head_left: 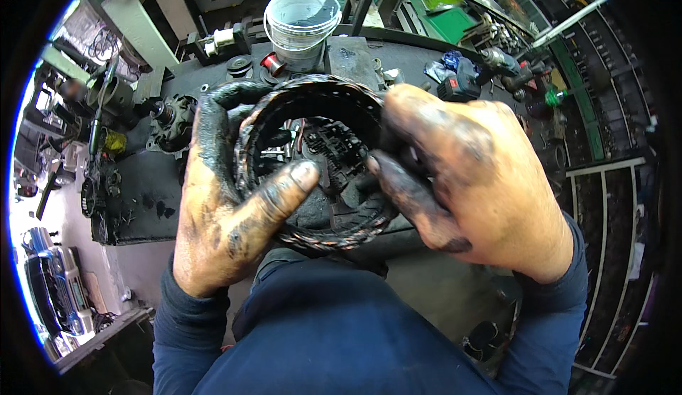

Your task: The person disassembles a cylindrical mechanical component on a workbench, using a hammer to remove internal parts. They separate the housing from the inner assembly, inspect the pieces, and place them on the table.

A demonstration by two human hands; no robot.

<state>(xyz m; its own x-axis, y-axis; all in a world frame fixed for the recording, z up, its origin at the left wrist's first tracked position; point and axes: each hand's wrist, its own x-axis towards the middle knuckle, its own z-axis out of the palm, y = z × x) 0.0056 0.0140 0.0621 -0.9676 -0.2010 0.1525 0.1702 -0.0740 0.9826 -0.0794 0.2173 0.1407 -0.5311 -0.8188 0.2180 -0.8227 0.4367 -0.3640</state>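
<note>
Over the workbench, close to my body, I hold a blackened alternator stator [327, 242], a ring with copper windings showing round its rim. My left hand [231, 203] wraps its left side, the thumb lying inside the opening and the fingers round the outside. At the ring's right side, my right hand [472, 175] is closed, thumb and curled fingers on the rim. Whether it also pinches something small is hidden. Black grime covers fingers of both hands. Through the ring, dark parts and bright metal pieces show on the bench.
A clear bucket [302, 25] stands at the bench's back, beside a red spool [271, 63]. A dark alternator part [172, 121] lies left of my left hand. Cordless power tools [465, 79] lie at the back right. Racks [611, 253] stand on the right.
</note>
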